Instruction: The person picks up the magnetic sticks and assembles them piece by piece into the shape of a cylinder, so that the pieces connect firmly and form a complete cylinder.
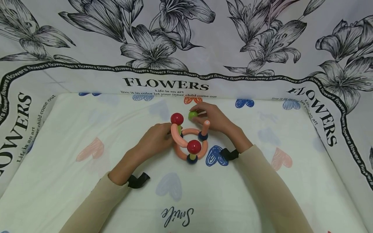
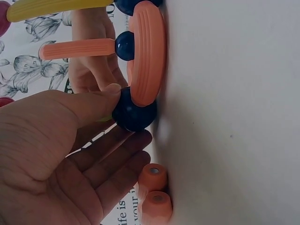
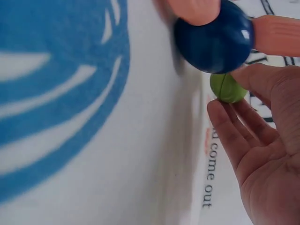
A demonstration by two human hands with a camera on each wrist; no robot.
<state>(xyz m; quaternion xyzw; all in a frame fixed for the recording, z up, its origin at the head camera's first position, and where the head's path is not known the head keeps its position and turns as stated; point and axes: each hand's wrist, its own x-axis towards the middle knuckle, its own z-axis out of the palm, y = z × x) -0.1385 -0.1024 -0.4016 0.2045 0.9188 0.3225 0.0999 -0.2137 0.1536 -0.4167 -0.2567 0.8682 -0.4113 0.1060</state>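
Observation:
A toy frame of salmon curved rods (image 1: 190, 131) joined by dark blue balls (image 1: 203, 136) stands on the cloth. Two red balls (image 1: 194, 147) sit on its uprights, bridged by a curved salmon rod (image 1: 177, 136). At its right, a straight salmon rod (image 1: 205, 127) points up with a bare top end. My left hand (image 1: 157, 137) pinches a dark blue ball (image 2: 133, 110) low on the frame's left side. Behind the frame, my right hand (image 1: 214, 117) pinches a small green ball (image 3: 227, 88) between thumb and fingers, apart from the frame in the head view.
Two short salmon rods (image 2: 153, 177) lie on the cloth beyond my left fingertips, with end holes showing. The pale cloth (image 1: 224, 197) bears printed hearts. A flower-printed border (image 1: 256, 87) runs along the back and sides.

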